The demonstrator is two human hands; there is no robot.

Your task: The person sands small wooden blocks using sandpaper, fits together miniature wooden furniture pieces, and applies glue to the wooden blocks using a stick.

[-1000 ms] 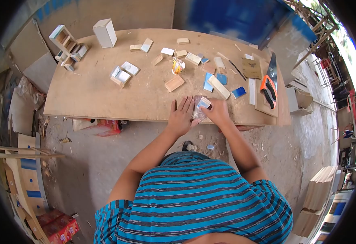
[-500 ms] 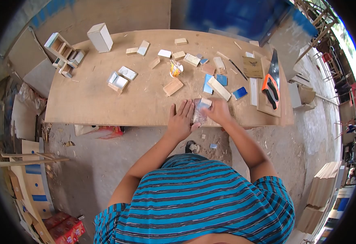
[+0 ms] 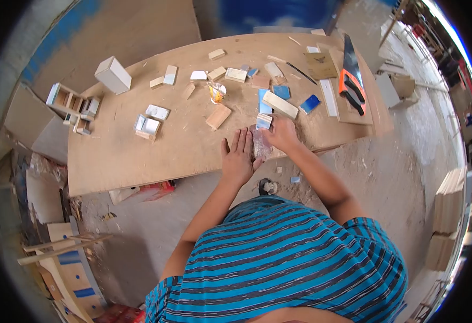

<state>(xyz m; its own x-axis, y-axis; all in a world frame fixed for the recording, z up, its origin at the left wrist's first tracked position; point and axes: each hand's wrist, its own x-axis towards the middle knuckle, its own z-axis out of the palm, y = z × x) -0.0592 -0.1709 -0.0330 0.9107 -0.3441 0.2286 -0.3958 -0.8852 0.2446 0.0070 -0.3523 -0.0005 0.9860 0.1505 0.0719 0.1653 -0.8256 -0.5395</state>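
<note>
On the table near its front edge lies a worn, greyish-brown sheet [image 3: 261,144] that looks like sandpaper. My left hand [image 3: 238,160] rests flat along its left side, fingers stretched out and thumb toward the sheet's near edge. A small wood block [image 3: 264,121] with a pale blue face is gripped in my right hand [image 3: 283,134] at the sheet's far end. Just beyond it are a blue piece [image 3: 265,102] and a longer pale wood block [image 3: 280,104]. A reddish-brown wood block [image 3: 218,117] lies to the left.
A handsaw [image 3: 351,86] with an orange-and-black handle lies on a board at the right, by a brown printed sheet [image 3: 321,64]. A patterned cup [image 3: 217,93] stands mid-table among several blocks. A white box [image 3: 113,75] and a small wooden assembly [image 3: 74,105] stand at left.
The camera view has tilted and shifted. My right hand has slid the block to the far end of the sheet, tipping it so its layered edge shows. My left hand stays flat beside the sheet.
</note>
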